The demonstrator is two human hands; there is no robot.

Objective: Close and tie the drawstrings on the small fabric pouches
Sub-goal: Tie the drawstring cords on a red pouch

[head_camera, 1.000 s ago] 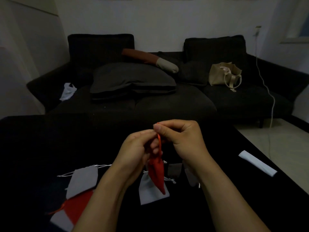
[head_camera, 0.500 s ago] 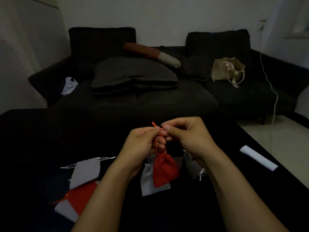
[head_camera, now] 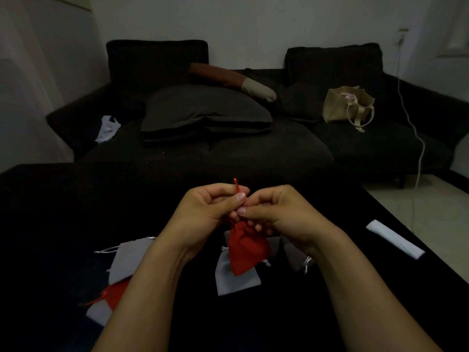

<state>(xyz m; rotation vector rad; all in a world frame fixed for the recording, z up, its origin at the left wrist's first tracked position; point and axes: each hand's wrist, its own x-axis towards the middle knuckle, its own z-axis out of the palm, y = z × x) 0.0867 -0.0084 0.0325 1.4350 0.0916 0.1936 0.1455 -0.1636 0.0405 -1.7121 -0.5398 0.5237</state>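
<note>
A red drawstring pouch (head_camera: 247,250) is held up above the near middle of the black table (head_camera: 63,212), its mouth gathered tight; what lies inside cannot be told. The red drawstring (head_camera: 236,187) is pinched between the thumb and forefinger of the left hand (head_camera: 210,208), with a short end standing up above the fingers. The right hand (head_camera: 276,212) is pressed close against the left, its thumb and forefinger clamped on the cord at the pouch's neck and its other fingers curled just over the gathered cloth.

Directly beneath the red pouch a grey pouch (head_camera: 234,278) lies flat on the table, partly hidden by it, with a white cord end showing at each upper side. To the right, a second grey pouch (head_camera: 295,255) with white cords is largely covered by the right forearm. To the left, a third grey pouch (head_camera: 129,259) lies with its white drawstrings trailing leftward. Nearer and further left, another red pouch (head_camera: 115,293) is overlapped by the left forearm, and a grey piece (head_camera: 99,313) lies at its near edge. A folded white strip (head_camera: 394,237) rests near the table's right edge.

Beyond the table a dark sofa (head_camera: 253,153) is seen, bearing a dark cushion (head_camera: 203,110), a brown and cream bolster (head_camera: 233,81), a beige tote bag (head_camera: 349,105) and a white plastic bag (head_camera: 107,128). A white cable (head_camera: 416,133) hangs down at the far right.
</note>
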